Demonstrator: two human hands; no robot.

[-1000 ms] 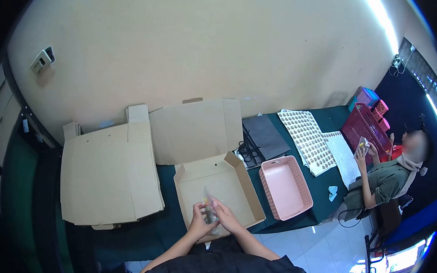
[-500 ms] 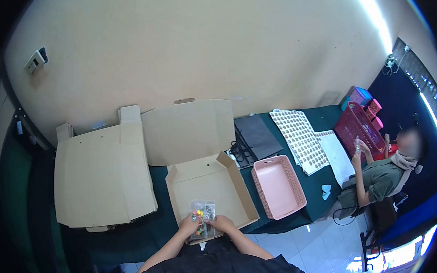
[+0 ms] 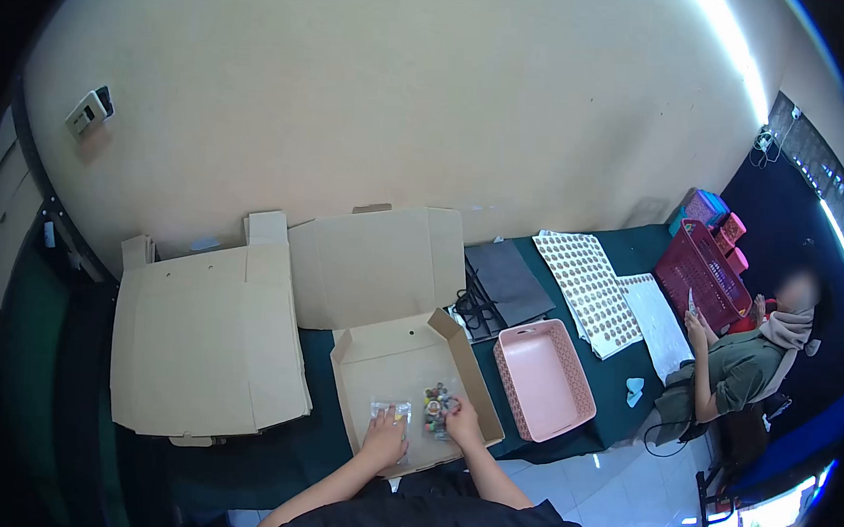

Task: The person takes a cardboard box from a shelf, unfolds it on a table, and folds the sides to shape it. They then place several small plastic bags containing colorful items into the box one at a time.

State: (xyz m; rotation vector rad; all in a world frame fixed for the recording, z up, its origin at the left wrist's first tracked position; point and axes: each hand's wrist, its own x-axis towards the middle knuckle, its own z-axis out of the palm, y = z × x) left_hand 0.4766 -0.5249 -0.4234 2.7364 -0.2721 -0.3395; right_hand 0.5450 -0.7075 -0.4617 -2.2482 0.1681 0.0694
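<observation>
An open cardboard box (image 3: 370,347) lies in front of me, and both my hands reach into it. My left hand (image 3: 386,440) rests with fingers stretched over a clear plastic bag (image 3: 391,408) on the box floor; a bit of yellow shows under the fingers. To its right lies a second clear bag (image 3: 436,407), filled with small dark and multicoloured pieces too small to name. My right hand (image 3: 464,424) has its fingers closed at this bag's right edge.
A closed cardboard box (image 3: 208,338) lies to the left. On the right are a pink basket (image 3: 539,427), black bags (image 3: 511,287), sticker sheets (image 3: 588,291) and a maroon crate (image 3: 693,273). A person (image 3: 727,361) stands at the table's right end, holding something small.
My hands have moved apart. The left now lies flat on one bag. The right has shifted rightward to a bag of small pieces, now seen separately. The camera view has tilted slightly upward.
</observation>
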